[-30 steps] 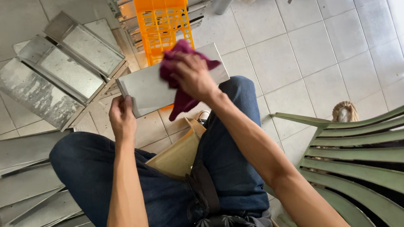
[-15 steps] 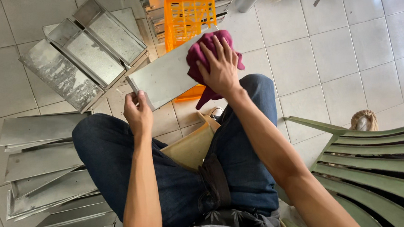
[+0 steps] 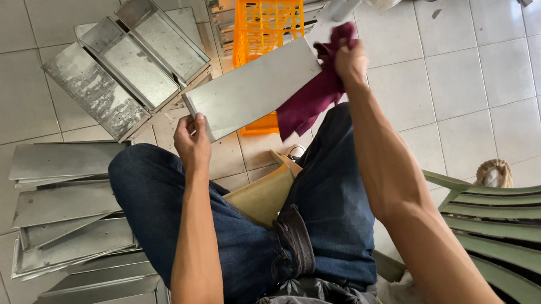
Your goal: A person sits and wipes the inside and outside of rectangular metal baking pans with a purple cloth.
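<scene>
Left hand (image 3: 192, 141) grip clamped on metal tray (image 3: 253, 88) — right hand (image 3: 348, 60) grip clutching maroon cloth (image 3: 310, 99) at its end

Single head-worn view, steeply downward, close over lap and tiled floor (image 3: 472, 75)

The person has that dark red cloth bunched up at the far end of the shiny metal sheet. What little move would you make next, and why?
Probably draw the dark red cloth back along the flat grey metal sheet toward the left hand. The right hand presses the cloth at the sheet's far edge, the left hand grips the near end, and the bare face lies between them.
</scene>
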